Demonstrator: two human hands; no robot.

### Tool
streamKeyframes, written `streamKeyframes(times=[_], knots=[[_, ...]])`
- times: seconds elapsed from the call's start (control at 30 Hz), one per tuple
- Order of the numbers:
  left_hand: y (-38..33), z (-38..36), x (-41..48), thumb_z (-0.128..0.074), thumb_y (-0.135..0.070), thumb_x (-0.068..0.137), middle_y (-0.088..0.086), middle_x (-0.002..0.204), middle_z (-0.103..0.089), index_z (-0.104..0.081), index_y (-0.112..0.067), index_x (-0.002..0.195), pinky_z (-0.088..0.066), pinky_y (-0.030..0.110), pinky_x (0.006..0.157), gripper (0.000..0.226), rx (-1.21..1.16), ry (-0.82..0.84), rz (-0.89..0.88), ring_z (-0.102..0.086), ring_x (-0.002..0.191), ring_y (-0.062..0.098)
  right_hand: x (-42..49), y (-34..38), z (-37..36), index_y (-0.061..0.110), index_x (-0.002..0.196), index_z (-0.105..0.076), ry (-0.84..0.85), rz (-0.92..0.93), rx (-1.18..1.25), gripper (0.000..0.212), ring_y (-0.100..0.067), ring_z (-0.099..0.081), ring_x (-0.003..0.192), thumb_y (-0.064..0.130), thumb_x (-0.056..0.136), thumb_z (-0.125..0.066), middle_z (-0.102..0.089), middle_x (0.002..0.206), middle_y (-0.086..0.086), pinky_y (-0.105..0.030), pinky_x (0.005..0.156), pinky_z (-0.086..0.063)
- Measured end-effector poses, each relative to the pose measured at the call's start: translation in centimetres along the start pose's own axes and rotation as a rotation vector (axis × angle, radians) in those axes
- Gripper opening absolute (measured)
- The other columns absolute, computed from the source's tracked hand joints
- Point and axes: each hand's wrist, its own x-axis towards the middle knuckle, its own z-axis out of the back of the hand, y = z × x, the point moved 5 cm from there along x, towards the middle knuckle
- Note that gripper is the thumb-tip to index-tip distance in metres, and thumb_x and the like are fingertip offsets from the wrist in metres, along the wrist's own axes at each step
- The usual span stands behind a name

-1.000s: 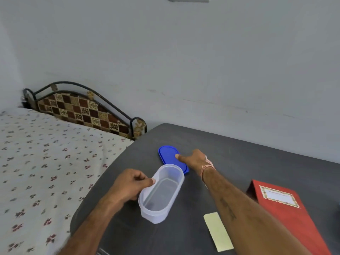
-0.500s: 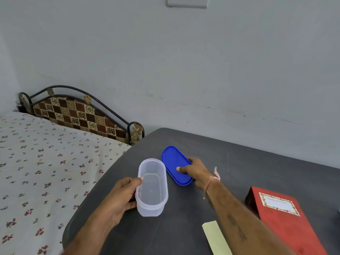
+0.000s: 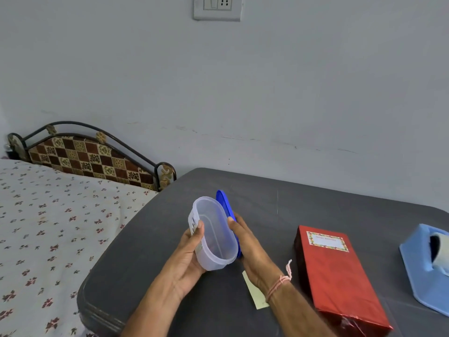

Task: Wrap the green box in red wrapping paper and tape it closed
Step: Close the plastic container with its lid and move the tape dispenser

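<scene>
Left hand (image 3: pixel 192 249) and right hand (image 3: pixel 250 244) are raised close together above the dark table (image 3: pixel 267 198), each clamped on something. No green box shows. The red-wrapped package (image 3: pixel 337 276) lying to their right is probably it, already covered. It looks light, stiff and glossy-slick, so it is best taken by its long sides. At the far right sits a blue tape dispenser (image 3: pixel 422 263). The left hand grips a clear oval tub (image 3: pixel 213 234), and the right holds its blue lid (image 3: pixel 224 203) on edge. A pale slip (image 3: pixel 252 293) lies near the right wrist.

Left hand (image 3: pixel 185 261) and right hand (image 3: pixel 251 251) face inward, fingers (image 3: pixel 198 231) apparently gripping.
</scene>
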Motion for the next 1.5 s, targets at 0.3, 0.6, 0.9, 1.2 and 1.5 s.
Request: streamKeyframes(times=[0.3, 0.6, 0.9, 1.2, 1.5], knots=[[2.1, -1.8, -0.1, -0.056, -0.055, 0.099, 0.017, 0.134, -0.067, -0.059, -0.027, 0.142, -0.057, 0.057, 0.088, 0.051, -0.082, -0.003, 0.059, -0.064, 0.124, 0.038, -2.5, 0.3, 1.2, 0.058, 0.142, -0.047, 0.009, 0.052, -0.100, 0.044, -0.003, -0.050, 0.135, 0.056, 0.098, -0.050, -0.054, 0.144, 0.023, -0.033, 0.115, -0.040], [2.4, -3.6, -0.1, -0.062, -0.055, 0.092, 0.015, 0.118, -0.075, -0.062, -0.032, 0.134, -0.061, 0.057, 0.075, 0.048, 0.085, -0.068, -0.089, -0.075, 0.102, 0.039, -4.7, 1.4, 1.5, 0.051, 0.141, -0.053, -0.077, 0.120, -0.216, 0.054, -0.004, -0.051, 0.127, 0.048, 0.090, -0.069, -0.048, 0.136, 0.019, -0.033, 0.109, -0.049], [2.6, -3.7, -1.3, -0.062, -0.052, 0.095, 0.013, 0.115, -0.076, -0.061, -0.034, 0.134, -0.061, 0.055, 0.073, 0.043, 0.134, -0.061, -0.068, -0.075, 0.099, 0.038, -5.3, 0.8, 1.2, 0.050, 0.144, -0.048, -0.142, 0.074, -0.269, 0.056, -0.007, -0.051, 0.125, 0.054, 0.091, -0.066, -0.046, 0.132, 0.016, -0.035, 0.108, -0.049], [2.8, -3.9, -2.9, -0.056, -0.058, 0.097, 0.013, 0.127, -0.072, -0.065, -0.023, 0.135, -0.055, 0.058, 0.097, 0.052, 0.233, 0.107, 0.145, -0.070, 0.117, 0.034, -4.9, 2.0, 1.6, 0.038, 0.146, -0.032, -0.248, -0.074, 0.104, 0.081, -0.016, -0.061, 0.112, 0.060, 0.081, -0.075, -0.056, 0.129, 0.010, -0.037, 0.090, -0.057], [1.4, -5.3, -3.3, -0.027, -0.076, 0.096, -0.011, 0.108, -0.077, -0.068, -0.030, 0.118, -0.059, 0.038, 0.087, 0.066, 0.606, -0.064, 0.050, -0.073, 0.099, 0.012, -2.8, 1.4, 2.8, 0.030, 0.111, -0.066, -0.436, -0.032, 0.309, 0.040, -0.027, -0.072, 0.101, 0.051, 0.081, -0.081, -0.075, 0.109, -0.002, -0.050, 0.087, -0.061]])
